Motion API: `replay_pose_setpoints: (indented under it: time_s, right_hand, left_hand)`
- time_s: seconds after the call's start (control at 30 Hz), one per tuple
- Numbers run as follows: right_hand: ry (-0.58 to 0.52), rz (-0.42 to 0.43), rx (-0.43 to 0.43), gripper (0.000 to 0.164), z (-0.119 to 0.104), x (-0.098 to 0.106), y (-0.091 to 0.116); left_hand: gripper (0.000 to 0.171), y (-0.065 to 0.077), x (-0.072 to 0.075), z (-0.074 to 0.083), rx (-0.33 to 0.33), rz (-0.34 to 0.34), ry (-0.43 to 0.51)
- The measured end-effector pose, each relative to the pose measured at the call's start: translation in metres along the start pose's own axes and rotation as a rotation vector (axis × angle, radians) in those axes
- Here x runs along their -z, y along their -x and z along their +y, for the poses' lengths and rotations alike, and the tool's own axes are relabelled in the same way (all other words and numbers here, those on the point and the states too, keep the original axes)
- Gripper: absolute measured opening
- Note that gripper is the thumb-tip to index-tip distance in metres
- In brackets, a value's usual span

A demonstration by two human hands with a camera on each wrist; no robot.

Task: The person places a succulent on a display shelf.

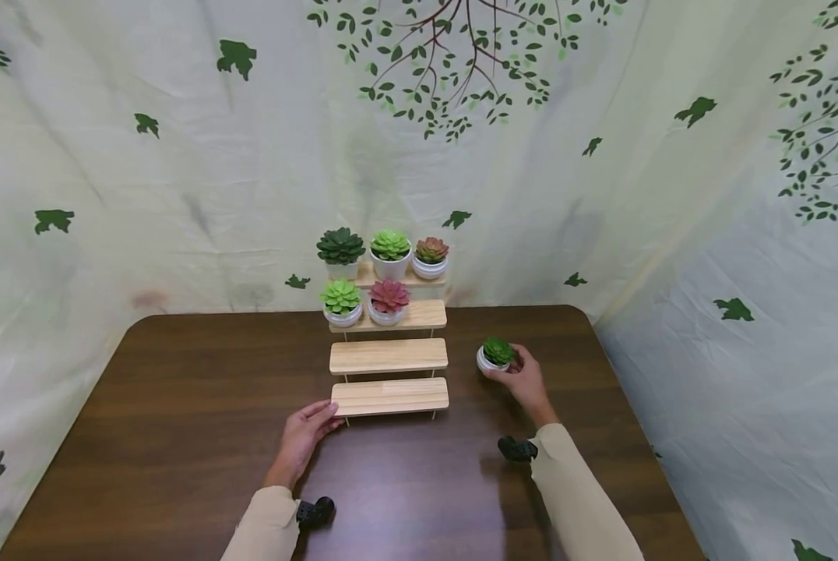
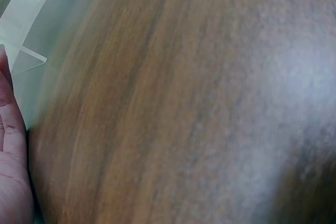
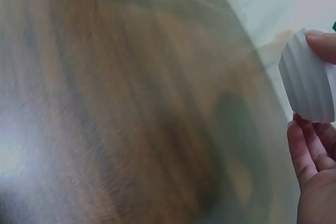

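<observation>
A tiered wooden stand (image 1: pixel 389 356) with several light plank shelves stands on the table. My left hand (image 1: pixel 303 440) is at the left end of its lowest shelf, pinching the corner between fingers and thumb. In the left wrist view only part of the left hand (image 2: pixel 11 150) shows, and the stand is out of sight. To the right of the stand, my right hand (image 1: pixel 526 382) holds a small green artificial succulent (image 1: pixel 498 352) in a white pot. The right wrist view shows the ribbed white pot (image 3: pixel 307 82) between thumb and fingers.
The top shelf bears a dark green succulent (image 1: pixel 340 247), a light green one (image 1: pixel 389 245) and a reddish-brown one (image 1: pixel 431 251). On the shelf below sit a light green succulent (image 1: pixel 340 296) and a pink-red one (image 1: pixel 389 298). A leaf-patterned cloth (image 1: pixel 251 179) hangs behind the brown table (image 1: pixel 216 389).
</observation>
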State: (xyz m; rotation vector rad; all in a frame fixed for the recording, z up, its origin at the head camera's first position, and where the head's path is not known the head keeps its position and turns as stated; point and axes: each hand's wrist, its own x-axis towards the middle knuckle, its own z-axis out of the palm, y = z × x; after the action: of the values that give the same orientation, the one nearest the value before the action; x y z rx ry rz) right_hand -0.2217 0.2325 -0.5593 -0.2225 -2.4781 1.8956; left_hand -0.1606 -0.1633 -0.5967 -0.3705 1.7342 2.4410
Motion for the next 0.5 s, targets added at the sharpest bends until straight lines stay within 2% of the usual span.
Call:
replay_pose_setpoints:
  time_s: [0.13,0.23,0.33,0.4,0.5]
  right_hand:
    - [-0.023,-0.011,0.020,0.067,-0.011,-0.002,0.000]
    - [-0.042,-0.016,0.046,0.067,-0.022,-0.003,0.000]
    - [-0.067,-0.036,0.077,0.066,-0.032,-0.004,-0.001]
    - [-0.084,-0.052,0.090,0.066,-0.039,-0.005,-0.002]
    - [-0.094,-0.074,0.102,0.066,-0.046,-0.007,-0.003]
  left_hand:
    - [0.005,0.001,0.005,-0.004,-0.100,-0.078,0.042]
    - [0.006,0.002,0.006,-0.006,-0.122,-0.103,0.048]
    - [0.008,0.001,0.004,-0.005,-0.088,-0.062,0.028]
    - [0.006,0.000,0.003,-0.003,-0.041,-0.017,0.002]
    - [0.004,-0.001,0.002,-0.002,-0.001,0.008,0.007]
